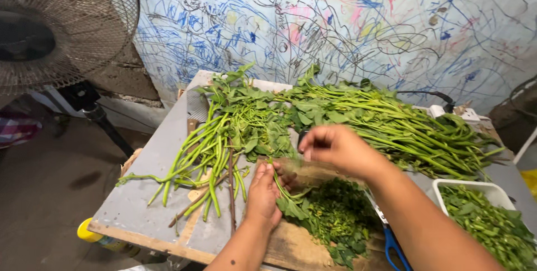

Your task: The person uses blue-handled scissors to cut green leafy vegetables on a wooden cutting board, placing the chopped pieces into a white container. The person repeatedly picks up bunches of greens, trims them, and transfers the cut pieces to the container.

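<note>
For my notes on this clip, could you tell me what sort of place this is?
Probably a plain home work corner, not a fitted kitchen: a rough grey table piled with leafy green stems, a wall covered in scribbles, and a standing fan on a bare floor.

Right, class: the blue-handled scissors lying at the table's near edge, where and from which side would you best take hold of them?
Grip the scissors by their blue handle loops, which point toward the near table edge, coming from the near right side. The blades run away under the right forearm and the chopped greens, so that end is covered and probably awkward to reach.
</note>
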